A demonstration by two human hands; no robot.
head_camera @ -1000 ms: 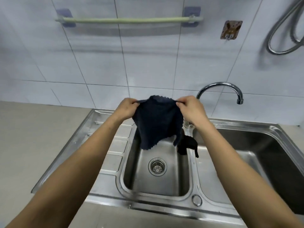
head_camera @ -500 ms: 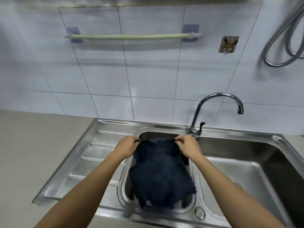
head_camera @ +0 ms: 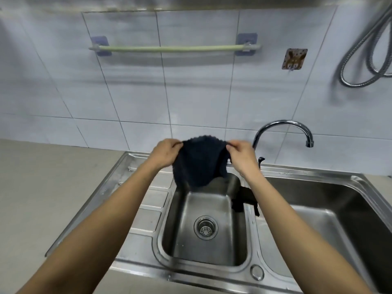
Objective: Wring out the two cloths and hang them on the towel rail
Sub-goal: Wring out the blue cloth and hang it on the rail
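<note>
Lifted from low over the basin back up to chest height: dark cloth (head_camera: 199, 164), spread by its top edge, left hand (head_camera: 166, 153) and right hand (head_camera: 241, 154) each pinched on a corner. Second cloth (head_camera: 244, 200) draped over the sink (head_camera: 135, 166) divider. Probably shaking out before hanging; next, raise over the bare towel rail (head_camera: 169, 48). No readable writing anywhere.

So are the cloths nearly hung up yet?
Not yet. The towel rail is bare, so nothing is hung. Both hands, left hand and right hand, hold one dark cloth spread open above the small sink basin. The second cloth lies draped over the divider between basins. Both need hanging; I can't tell what's been wrung.
</note>
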